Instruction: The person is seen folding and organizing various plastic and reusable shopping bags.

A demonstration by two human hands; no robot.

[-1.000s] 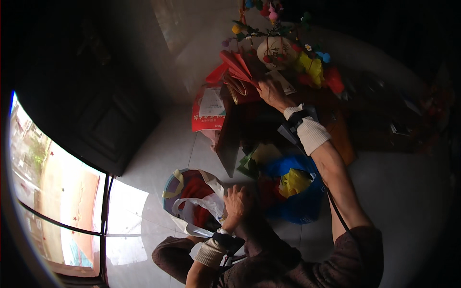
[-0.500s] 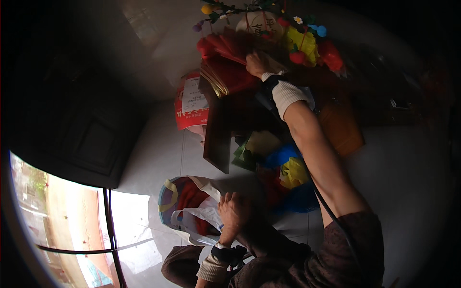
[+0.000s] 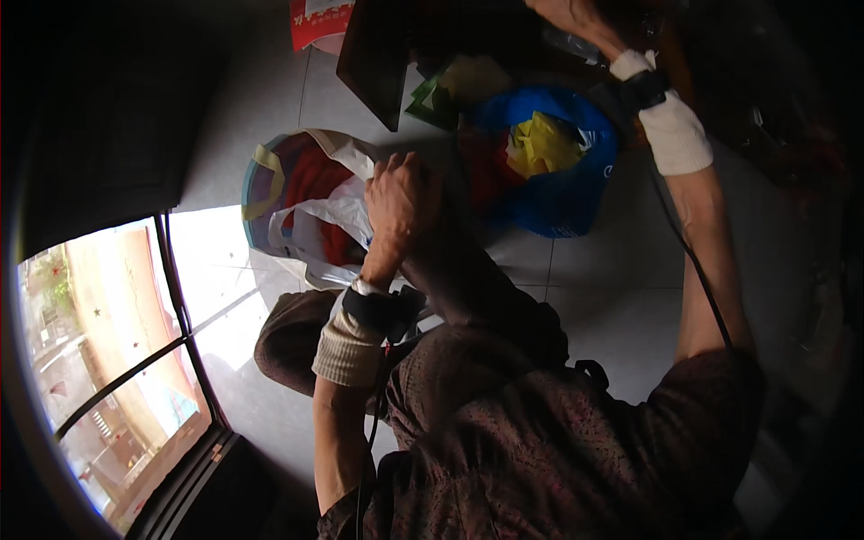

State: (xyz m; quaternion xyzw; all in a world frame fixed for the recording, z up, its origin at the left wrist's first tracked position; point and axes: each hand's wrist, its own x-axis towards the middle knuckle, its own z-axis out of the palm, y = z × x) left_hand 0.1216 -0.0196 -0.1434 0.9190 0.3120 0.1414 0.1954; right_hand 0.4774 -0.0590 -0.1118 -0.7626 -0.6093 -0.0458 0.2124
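Bag (image 3: 256,227) at left hand's (image 3: 398,200) nine o'clock should handle soft and limp, best held by its yellow strap (image 3: 266,164); left hand curled, right hand (image 3: 583,20) cropped, both grips indeterminable.

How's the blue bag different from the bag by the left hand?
The blue bag is deep blue; the other bag mixes pale blue, beige and yellow. Inside, the blue bag shows crumpled yellow material; the other bag shows red material and white plastic. Both are open on top, with things inside.
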